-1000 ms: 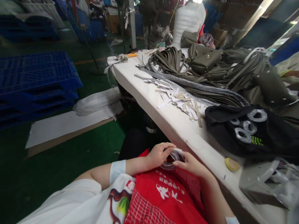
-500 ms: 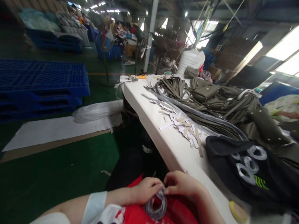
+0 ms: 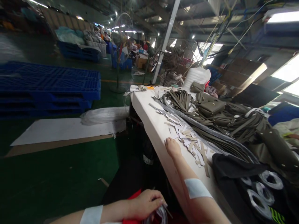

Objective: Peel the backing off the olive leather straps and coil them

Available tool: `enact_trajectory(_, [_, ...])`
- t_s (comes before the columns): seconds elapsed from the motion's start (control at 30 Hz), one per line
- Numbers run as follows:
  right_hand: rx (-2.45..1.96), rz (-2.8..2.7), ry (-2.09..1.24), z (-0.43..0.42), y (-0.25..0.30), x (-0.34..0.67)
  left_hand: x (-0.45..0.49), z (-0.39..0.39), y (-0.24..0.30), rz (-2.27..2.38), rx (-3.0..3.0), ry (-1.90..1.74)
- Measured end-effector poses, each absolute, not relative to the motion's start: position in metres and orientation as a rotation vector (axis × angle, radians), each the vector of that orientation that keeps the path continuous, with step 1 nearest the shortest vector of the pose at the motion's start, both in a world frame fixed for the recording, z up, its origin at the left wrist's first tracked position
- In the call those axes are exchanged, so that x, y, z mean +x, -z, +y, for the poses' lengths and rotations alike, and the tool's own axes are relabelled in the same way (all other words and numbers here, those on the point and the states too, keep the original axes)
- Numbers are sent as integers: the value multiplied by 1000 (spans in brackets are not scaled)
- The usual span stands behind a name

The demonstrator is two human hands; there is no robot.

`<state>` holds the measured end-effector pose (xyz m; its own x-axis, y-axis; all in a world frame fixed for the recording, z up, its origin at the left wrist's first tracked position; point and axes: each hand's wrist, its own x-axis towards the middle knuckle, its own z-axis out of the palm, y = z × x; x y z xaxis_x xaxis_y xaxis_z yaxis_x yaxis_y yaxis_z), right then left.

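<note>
Coil [image 3: 162,214] is gripped by the left hand [image 3: 146,203]; beside scattered strips [image 3: 192,145], the right hand's [image 3: 173,148] grip cannot be told.

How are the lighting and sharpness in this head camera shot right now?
Head view: windows at right glare white; the green floor is dim; blue pallets smear toward the left edge; the right hand looks clearer; the coil in the left hand is cropped below.

Factory wkshop: stacked pallets [image 3: 53,81], wk tbl [image 3: 142,105] w/ straps [image 3: 181,101], ctns [image 3: 245,73], ceiling lts [image 3: 283,17].
</note>
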<state>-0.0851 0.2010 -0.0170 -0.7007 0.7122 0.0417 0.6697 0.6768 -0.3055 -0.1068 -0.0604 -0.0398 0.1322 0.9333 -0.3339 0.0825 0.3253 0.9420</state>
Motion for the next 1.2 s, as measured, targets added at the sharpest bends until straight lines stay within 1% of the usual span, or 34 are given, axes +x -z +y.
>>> enact_trajectory(0.1, [-1150,-2649,-386,203,9,-73,-108,-58,42,1290,1102,-847])
enact_trajectory(0.23, [-1208,-2431,-389,191,-18,-36,-108,-55,42,1374,1112,-837])
enact_trajectory(0.3, [-1170,-2247,-593,170,-33,-10,-107,-55,40,1376,1060,-831])
enact_trajectory(0.4, [-974,-1904,-1073,123,-52,34,-103,-54,36,1300,903,-802])
enact_trajectory(0.47, [-977,-1878,-1208,88,-62,60,-100,-53,34,1264,835,-796])
enact_trajectory(0.57, [-1055,-2047,-1302,46,-68,91,-94,-52,34,1249,811,-804])
enact_trajectory(0.63, [-1050,-2188,-1262,28,-67,105,-92,-52,36,1227,783,-796])
enact_trajectory(0.8, [-981,-2497,-959,6,-63,121,-89,-52,44,1238,852,-878])
enact_trajectory(0.93, [-825,-2669,-834,-8,-59,116,-88,-52,47,1254,874,-887])
enact_trajectory(1.03, [-714,-2764,-661,-17,-54,107,-89,-53,45,1288,910,-851])
enact_trajectory(1.2, [-655,-2879,-434,-26,-49,98,-93,-53,37,1387,1079,-822])
